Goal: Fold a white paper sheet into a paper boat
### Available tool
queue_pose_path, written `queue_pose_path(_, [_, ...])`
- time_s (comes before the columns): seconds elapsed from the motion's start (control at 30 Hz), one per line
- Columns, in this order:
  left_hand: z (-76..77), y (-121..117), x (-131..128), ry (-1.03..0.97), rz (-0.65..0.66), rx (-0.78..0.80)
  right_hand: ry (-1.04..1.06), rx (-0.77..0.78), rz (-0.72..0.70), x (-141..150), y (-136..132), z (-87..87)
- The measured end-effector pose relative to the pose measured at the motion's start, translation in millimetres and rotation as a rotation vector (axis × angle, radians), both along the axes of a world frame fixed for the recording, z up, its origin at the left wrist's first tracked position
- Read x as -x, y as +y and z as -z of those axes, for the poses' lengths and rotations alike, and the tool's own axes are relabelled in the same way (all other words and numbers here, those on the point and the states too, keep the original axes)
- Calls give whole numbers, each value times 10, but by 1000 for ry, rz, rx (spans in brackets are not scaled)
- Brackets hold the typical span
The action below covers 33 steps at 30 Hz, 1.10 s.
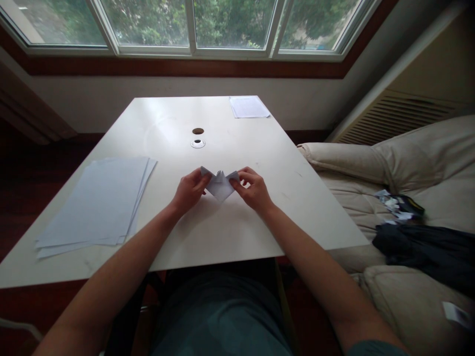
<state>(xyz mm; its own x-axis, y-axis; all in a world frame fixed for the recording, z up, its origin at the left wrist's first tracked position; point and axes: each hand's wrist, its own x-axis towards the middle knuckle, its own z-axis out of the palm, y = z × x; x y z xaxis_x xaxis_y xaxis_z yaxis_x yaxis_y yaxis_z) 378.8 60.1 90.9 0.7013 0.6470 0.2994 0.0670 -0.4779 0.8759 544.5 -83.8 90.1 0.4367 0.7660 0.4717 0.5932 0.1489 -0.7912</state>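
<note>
A small folded paper (pixel 220 190), pale grey-white with a pointed lower end and two raised side corners, is held above the near half of the white table. My left hand (pixel 192 189) pinches its left corner between thumb and fingers. The right corner is gripped the same way by my right hand (pixel 254 187). Between the two corners a small upright fold stands at the middle of the top edge. Some fingertips are hidden behind the paper.
A stack of white sheets (pixel 96 198) lies on the table (pixel 166 113) at the left. More printed sheets (pixel 249 107) sit at the far right corner. A grommet ring (pixel 198 143) lies near a round hole (pixel 198 131). A beige sofa (pixel 419 148) with dark cloth (pixel 426 252) stands right.
</note>
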Motion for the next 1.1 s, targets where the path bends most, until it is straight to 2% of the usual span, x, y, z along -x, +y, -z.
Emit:
queue_pose_path(0.13, [-31, -11, 16, 98, 23, -71, -67, 60, 11, -8, -7, -8])
queue_pose_path(0.33, [-56, 15, 14, 118, -10, -199, -91, 129, 42, -17, -11, 8])
queue_pose_path(0.53, [-25, 47, 21, 178, -67, -210, -68, 177, 69, -26, -7, 28])
queue_pose_path(0.8, [-32, 73, 44, 176, -70, -151, -56, 231, 96, -55, 4, 49])
queue_pose_path(1.1, [-42, 87, 61, 207, -100, -229, -24, 223, 72, -39, 4, 48])
